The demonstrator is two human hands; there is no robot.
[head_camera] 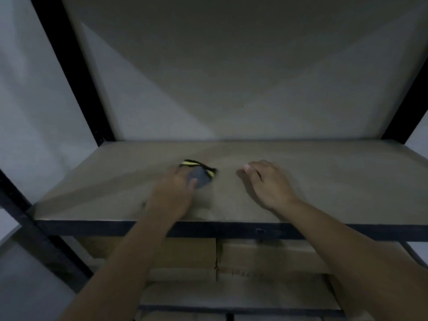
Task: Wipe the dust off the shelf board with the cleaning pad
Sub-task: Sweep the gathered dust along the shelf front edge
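Left hand grips dark yellow-edged cleaning pad on shelf board; right hand loosely curled, holding nothing.

Board: flat, pale grey-brown, matt, set level in a black metal frame, its front edge faced by a black rail. Surface is dimly lit, with a darker shaded band along the left side.

Pad: small, dark grey face, with a yellow and black strip seen along its far side. It is laid on the board left of centre, about midway between front and back edges. Its near-left part is covered; outline is blurred.
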